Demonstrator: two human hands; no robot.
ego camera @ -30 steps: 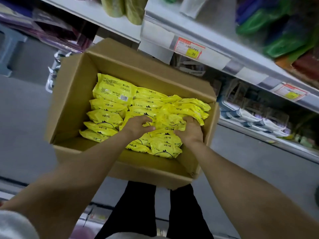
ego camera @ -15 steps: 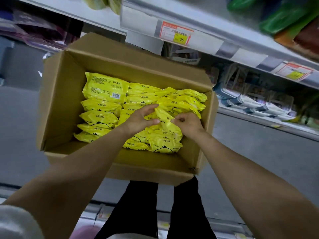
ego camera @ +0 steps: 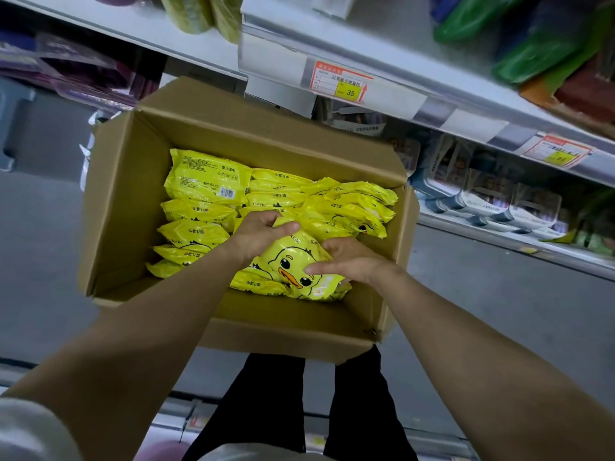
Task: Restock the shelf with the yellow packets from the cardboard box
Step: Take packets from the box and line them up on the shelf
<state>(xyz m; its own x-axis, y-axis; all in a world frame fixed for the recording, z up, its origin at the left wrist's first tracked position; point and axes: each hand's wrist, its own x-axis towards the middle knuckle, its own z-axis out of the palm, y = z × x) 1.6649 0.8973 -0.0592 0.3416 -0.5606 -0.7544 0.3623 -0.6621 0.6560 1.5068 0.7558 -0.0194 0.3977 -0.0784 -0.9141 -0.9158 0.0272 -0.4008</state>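
**Two hands lifting a duck-printed packet inside the cardboard box**

Nearest, below the cardboard box (ego camera: 126, 201), stand legs in black trousers (ego camera: 266, 394). Inside the box, at its near right, the left hand (ego camera: 256, 234) curls its fingers over the top edge of a glossy, pillow-shaped duck packet (ego camera: 293, 257). The right hand (ego camera: 349, 259) clasps the same packet's right side, thumb laid on its face. Around it, the other yellow packets (ego camera: 206, 181) lie in crinkled, overlapping rows on the box's bottom. The box is plain brown corrugated board with its flaps open. Beyond the box runs a pale metal shelf (ego camera: 392, 48) bearing an orange price tag (ego camera: 339, 83). Smooth grey floor (ego camera: 482, 294) lies to the box's right.
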